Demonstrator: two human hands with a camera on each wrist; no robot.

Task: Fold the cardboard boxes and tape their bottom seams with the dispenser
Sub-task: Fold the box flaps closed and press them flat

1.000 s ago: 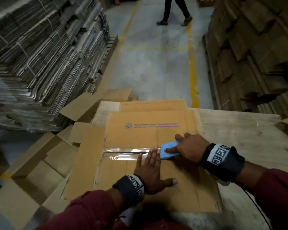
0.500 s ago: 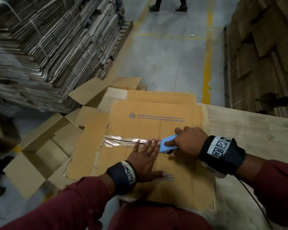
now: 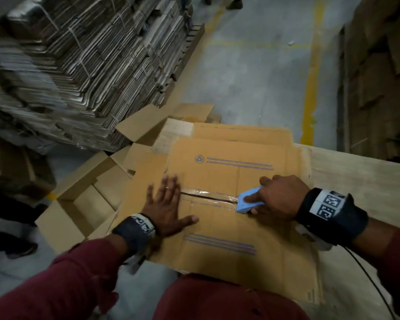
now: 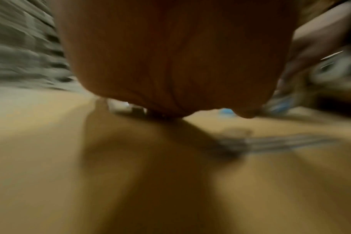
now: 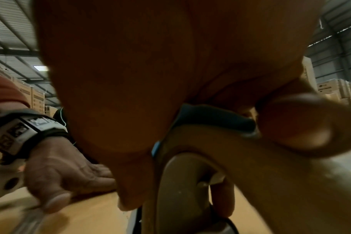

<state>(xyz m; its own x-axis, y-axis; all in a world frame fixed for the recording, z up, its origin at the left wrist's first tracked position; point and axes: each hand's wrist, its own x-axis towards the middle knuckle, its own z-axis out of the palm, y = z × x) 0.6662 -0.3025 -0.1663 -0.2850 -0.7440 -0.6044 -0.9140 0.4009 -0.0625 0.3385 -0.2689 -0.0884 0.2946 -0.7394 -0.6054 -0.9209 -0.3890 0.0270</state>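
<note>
A brown cardboard box lies with its folded bottom flaps facing up on the wooden table. Clear tape runs along the middle seam. My left hand lies flat, fingers spread, pressing the flaps at the seam's left end; it shows again in the right wrist view. My right hand grips the blue tape dispenser on the seam, right of centre. The right wrist view shows the dispenser's tape roll close up beneath my palm. The left wrist view is blurred, showing only palm and cardboard.
Bundled stacks of flat cardboard rise at the left. An open box and loose flaps sit on the floor left of the table. More cardboard stacks stand at the right. A person's feet show far up the yellow-lined aisle.
My right hand has drawn the dispenser rightward along the seam, laying out tape. My left hand has slid left and spread flat. The head view has tilted down.
</note>
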